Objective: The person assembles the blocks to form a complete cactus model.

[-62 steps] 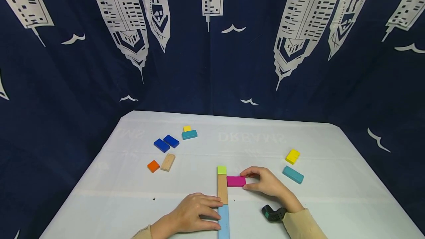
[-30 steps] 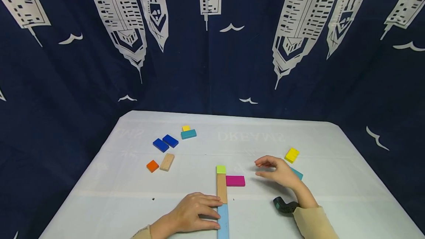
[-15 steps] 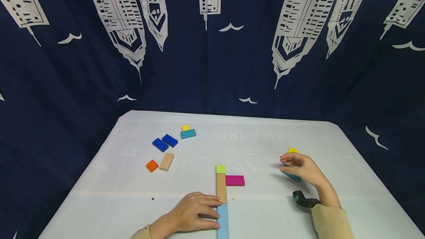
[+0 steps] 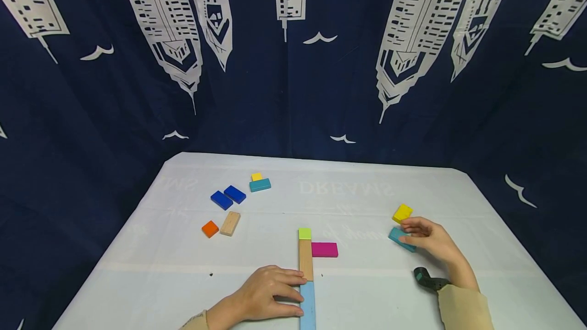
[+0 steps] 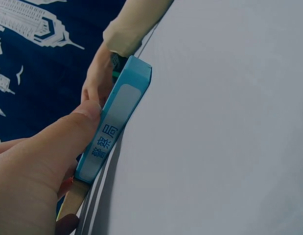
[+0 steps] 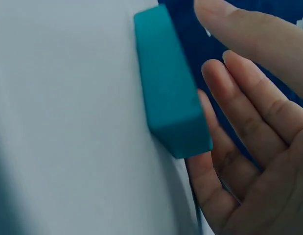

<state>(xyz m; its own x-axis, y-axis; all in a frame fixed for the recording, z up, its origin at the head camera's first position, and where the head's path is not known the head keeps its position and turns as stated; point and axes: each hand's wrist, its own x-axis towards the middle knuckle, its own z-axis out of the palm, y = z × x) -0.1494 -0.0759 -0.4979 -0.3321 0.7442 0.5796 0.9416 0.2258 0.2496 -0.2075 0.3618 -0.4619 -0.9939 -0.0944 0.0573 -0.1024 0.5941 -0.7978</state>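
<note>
Teal block (image 4: 396,234), lower right, long axis down-right, right hand (image 4: 431,238), grip parted, left hand (image 4: 269,294), grip relaxed against light-blue block (image 4: 309,305).

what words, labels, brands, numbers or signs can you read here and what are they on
"警察局", on the light blue block, left wrist view.
"DREAMS", faint and flipped, on the white tablecloth, head view.
Other lettering on the white tablecloth: too faint to read.
</note>
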